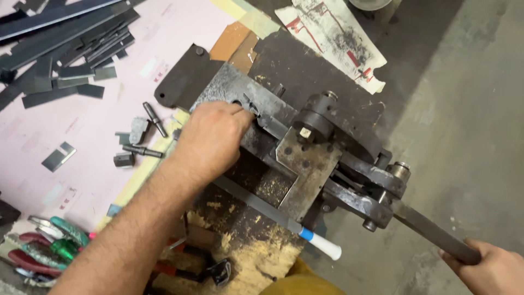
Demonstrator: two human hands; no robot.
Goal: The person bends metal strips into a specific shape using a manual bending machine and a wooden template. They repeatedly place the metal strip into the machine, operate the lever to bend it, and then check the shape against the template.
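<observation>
A heavy, dark steel hand-lever shear stands on a stained board. My left hand rests on its flat bed, fingers pinched on a small metal piece at the blade slot. What the fingertips hold is mostly hidden. My right hand is at the lower right, closed around the end of the long flat lever bar. A metal file with a white and blue handle lies under my left forearm, along the machine's front.
Dark cut metal strips are piled at the upper left on pink sheets. Small pins and blocks lie beside the machine. Pliers and snips with red and green handles sit at the lower left. Grey concrete floor lies to the right.
</observation>
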